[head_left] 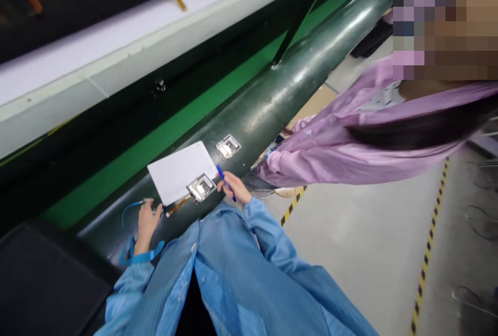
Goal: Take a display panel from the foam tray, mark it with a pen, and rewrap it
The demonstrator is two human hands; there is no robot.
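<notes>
**Right hand** (236, 189): closed on a blue pen (224, 176), which is being held in a writing grip with its tip directed at the module (201, 187). Whether the tip is touching cannot be told.

**Left hand** (148, 220): fingers loosely curled, nothing being gripped. It is being rested on the rounded ledge (272, 102), just beside the end of the flex (178, 205); contact cannot be told. A blue strap (142, 257) is being worn at the wrist.

**Module**: being supported on the near corner of the sheet (179, 170), with the orange flex trailing toward the left hand.

**Second module** (228, 146): being left apart, beyond the sheet's right edge.

**Co-worker**: a pink sleeve (311, 154) is being shown at right; the hands are hidden.

**Handling note (judgement)**: the pen work is probably being done best while the module is being steadied by its flex end and the pen is being pressed lightly. The shiny face is better being left untouched. The ledge's curve is being judged a slip risk, so the sheet is better being kept flat beneath the module.
</notes>
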